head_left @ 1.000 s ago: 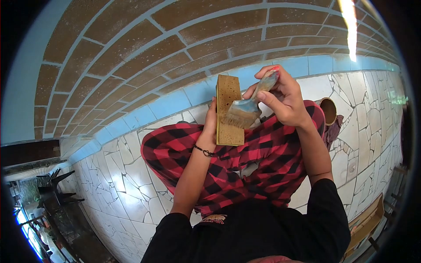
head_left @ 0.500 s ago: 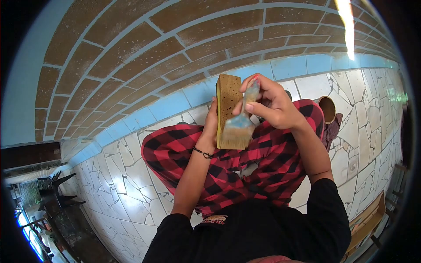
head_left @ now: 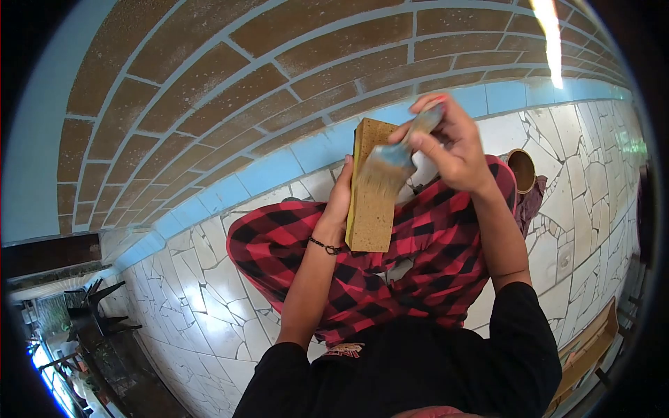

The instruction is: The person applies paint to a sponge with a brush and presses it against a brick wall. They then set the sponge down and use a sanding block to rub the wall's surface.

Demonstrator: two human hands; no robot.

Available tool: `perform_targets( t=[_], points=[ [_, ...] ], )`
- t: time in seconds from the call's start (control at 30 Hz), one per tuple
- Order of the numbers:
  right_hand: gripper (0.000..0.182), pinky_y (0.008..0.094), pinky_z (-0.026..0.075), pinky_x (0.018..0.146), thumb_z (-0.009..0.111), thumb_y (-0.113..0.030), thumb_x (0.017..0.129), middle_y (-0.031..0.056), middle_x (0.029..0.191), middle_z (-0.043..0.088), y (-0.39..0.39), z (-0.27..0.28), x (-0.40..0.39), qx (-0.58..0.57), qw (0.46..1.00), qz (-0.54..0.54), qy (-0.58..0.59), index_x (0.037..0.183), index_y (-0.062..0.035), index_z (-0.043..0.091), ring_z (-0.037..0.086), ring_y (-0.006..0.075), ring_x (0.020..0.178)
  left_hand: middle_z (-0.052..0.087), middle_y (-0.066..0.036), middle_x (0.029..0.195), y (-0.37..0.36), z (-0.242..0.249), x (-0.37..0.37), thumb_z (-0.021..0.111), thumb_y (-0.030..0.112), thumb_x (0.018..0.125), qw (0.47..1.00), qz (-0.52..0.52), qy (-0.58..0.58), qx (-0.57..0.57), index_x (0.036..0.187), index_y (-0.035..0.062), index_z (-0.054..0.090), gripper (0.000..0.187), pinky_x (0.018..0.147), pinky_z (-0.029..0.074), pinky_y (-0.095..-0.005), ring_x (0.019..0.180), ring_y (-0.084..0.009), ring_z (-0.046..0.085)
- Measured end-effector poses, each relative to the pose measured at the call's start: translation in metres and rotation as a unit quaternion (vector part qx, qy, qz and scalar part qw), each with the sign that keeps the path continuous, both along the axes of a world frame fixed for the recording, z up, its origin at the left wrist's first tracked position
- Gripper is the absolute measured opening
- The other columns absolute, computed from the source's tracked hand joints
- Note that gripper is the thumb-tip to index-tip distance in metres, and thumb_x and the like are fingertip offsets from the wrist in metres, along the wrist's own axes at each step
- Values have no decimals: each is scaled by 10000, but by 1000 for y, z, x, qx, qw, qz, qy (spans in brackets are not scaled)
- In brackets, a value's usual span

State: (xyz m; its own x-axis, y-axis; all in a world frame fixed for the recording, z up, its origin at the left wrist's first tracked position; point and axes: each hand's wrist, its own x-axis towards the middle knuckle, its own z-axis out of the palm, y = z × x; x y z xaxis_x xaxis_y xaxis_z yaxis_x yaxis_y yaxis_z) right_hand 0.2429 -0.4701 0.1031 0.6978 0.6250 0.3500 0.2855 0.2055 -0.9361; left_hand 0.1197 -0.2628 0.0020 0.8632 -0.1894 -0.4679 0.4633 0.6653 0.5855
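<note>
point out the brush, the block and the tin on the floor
brush [head_left: 382,171], head view, on the bristles
block [head_left: 369,216], head view, on its broad speckled face
tin [head_left: 521,171], head view, on its open mouth

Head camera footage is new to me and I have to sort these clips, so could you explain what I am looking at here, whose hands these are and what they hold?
The picture comes from a camera worn on a person's head, looking down at their own lap; the wide lens bends the brick wall and the tiled floor. The person sits in red checked trousers. Their left hand holds a tan rectangular block upright. Their right hand grips a paintbrush with bluish stains, its bristles laid against the block's face. A round brown container stands on the floor beyond the knee.
</note>
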Motion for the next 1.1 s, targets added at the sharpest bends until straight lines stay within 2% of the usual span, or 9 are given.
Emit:
perform_targets(
  t=[0.07,0.17,0.3,0.37,0.43,0.53,0.67,0.8,1.1],
  points=[
    [318,330,569,887,586,5,1036,191,1090,747,-5,4,6,16,996,-76,-45,1325,-13,454,720,191,1020,733,-122,1171,-2,5,0,301,631,1108,998,22,1,50,1415,52,574,710,821,632,-359,975,-201,749],
    [283,296,571,818,623,16,1021,163,1083,775,-1,0,13,106,970,-164,-146,1272,-29,501,717,165,934,736,-121,1152,-2,6,-1,293,598,1123,996,40,-14,77,1402,49,581,680,820,631,-359,966,-200,748],
    [272,355,594,844,616,73,987,204,1119,753,13,-7,3,137,949,-107,-262,1217,-44,534,749,273,973,728,-122,1162,4,-15,-1,292,573,1132,998,39,-30,43,1394,49,583,654,837,626,-359,985,-203,743],
    [248,407,610,843,675,87,868,178,1083,748,20,-5,-2,49,936,-56,-345,1070,-47,625,751,336,958,719,-126,1183,6,-19,0,299,575,1130,998,59,-33,19,1393,50,583,652,848,623,-361,1002,-211,738],
    [305,448,628,842,665,72,850,179,1122,754,25,-2,-15,-12,906,-13,-422,1101,-80,585,757,380,996,710,-133,1206,5,-14,1,309,582,1126,994,102,-32,3,1395,51,583,656,857,621,-365,1019,-222,733],
    [303,441,630,836,675,72,839,161,1128,756,27,3,-34,-7,918,29,-396,1087,-81,591,758,366,989,702,-143,1222,8,-5,0,316,597,1119,990,140,-10,-23,1401,45,582,674,855,622,-377,1017,-242,732],
    [355,397,607,851,611,91,916,248,1091,726,15,-6,-29,53,979,78,-179,1217,-54,492,756,323,1010,715,-134,1196,25,-15,-3,330,628,1105,995,96,-12,13,1405,31,580,714,865,620,-384,989,-248,735],
    [341,374,551,909,562,14,1017,221,1051,702,1,-2,-5,91,992,19,-83,1311,-44,399,692,229,992,727,-119,1168,18,-4,-2,358,625,1103,997,51,-1,60,1392,33,598,701,845,610,-358,988,-215,734],
    [314,325,519,897,562,31,1041,172,1072,731,-8,0,17,91,971,-115,-188,1312,-56,430,665,176,970,700,-69,1208,18,-1,-3,385,527,1137,982,38,-40,182,1367,9,623,614,882,553,-295,1019,-125,670]
  ],
)
